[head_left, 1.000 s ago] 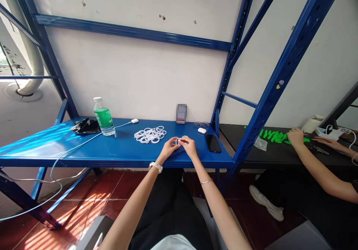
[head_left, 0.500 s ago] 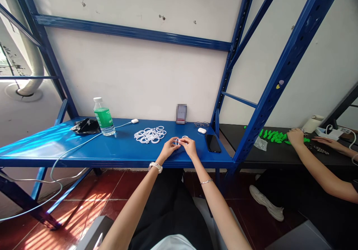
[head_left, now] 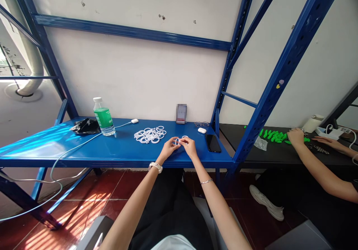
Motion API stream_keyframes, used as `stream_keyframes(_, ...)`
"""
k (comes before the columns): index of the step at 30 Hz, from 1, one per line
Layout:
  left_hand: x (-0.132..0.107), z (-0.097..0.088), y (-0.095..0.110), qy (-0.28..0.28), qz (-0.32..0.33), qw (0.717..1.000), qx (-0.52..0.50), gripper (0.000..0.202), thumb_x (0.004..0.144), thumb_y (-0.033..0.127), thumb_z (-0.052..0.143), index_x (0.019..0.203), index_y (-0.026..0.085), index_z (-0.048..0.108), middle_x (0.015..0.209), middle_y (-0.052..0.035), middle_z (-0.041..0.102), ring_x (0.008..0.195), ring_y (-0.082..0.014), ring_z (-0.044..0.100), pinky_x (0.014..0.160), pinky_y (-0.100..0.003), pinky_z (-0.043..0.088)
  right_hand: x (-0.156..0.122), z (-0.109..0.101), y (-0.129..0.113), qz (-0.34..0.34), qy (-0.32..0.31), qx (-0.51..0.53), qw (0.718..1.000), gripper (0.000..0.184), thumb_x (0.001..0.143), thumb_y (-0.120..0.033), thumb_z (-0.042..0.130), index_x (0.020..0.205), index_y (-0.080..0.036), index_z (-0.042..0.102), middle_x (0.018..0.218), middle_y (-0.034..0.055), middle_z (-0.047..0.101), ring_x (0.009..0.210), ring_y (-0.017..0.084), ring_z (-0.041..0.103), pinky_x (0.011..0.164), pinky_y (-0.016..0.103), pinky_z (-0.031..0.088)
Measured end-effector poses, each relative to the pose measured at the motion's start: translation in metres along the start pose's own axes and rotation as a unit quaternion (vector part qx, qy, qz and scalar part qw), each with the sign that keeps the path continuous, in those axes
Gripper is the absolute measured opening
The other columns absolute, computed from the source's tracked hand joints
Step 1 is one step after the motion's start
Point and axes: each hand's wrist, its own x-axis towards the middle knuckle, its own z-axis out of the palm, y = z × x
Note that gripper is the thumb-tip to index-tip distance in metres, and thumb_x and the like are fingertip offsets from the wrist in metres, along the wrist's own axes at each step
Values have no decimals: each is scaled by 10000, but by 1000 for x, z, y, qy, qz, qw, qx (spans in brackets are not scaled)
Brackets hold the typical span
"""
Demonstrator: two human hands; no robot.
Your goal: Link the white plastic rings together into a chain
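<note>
A: Light source?
B: Daylight, from the left, by the window (head_left: pixel 3 59). Barred sun patches on the floor (head_left: pixel 69 216); bluish-white glare, left end of worktop (head_left: pixel 41 140).
A: Shade?
B: Right side, dimmer. Trousers (head_left: pixel 167 205): nearly black, folds faint. Wall (head_left: pixel 140 75): pale, softly lit.
A: Picture quality?
B: Fingers (head_left: pixel 187 141): free of motion blur, small detail unclear. Edges: wide-angle stretch, right-hand post (head_left: pixel 291 60) slanting steeply. Upright phone (head_left: pixel 181 114): pixelated.

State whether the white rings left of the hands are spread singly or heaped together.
Heaped together: the white rings lie bunched and overlapping on the blue table.
</note>
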Motion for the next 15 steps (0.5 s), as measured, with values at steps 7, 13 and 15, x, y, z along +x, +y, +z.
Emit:
stream_keyframes(7,-1,1,3,11,-4,1000,-4,533,743,497,712,1168,192,610,854,-17,632,651,-143,603,614,-260,499,-1,-1,-3,2,11,-1,1000,252,825,-467,657,797,-232,742,885,81,752,798,255,706,754,376,575)
stream_keyframes(13,0,3,2,26,1,999,-21,552,719,551,724,1121,193,602,705,37,542,610,-136,557,586,-251,466,-2,-1,-5,-8,20,-28,999,208,843,-405,620,909,-230,712,875,62,735,811,233,689,738,337,554)
stream_keyframes(15,0,3,1,27,6,999,-24,550,718,543,729,1117,190,593,689,53,506,587,-120,524,574,-243,449,-2,-1,-5,-12,22,-33,999,194,844,-402,614,887,-229,692,852,52,726,794,225,683,728,327,546)
